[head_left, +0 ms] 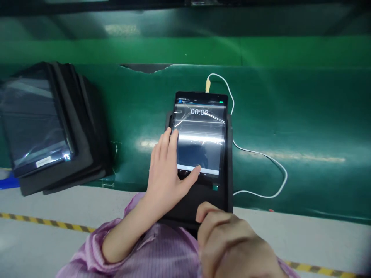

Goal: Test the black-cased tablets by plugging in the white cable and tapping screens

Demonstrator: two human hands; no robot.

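Note:
A black tablet [203, 127] lies on a dark foam pad [229, 154] on the green belt; its screen is lit and reads 00:02. My left hand [165, 170] rests flat on the tablet's left edge, fingers stretched out and thumb on the lower screen. My right hand [228, 239] is closed at the tablet's near end, fingers curled over the pad's edge. A white cable [261, 154] runs from the tablet's top and loops to the right.
A stack of dark foam pads with another tablet [34, 123] on top, wrapped in film, sits at the left. The green conveyor belt [304, 127] spans the view, with a pale ledge [319, 235] and yellow-black striped tape in front.

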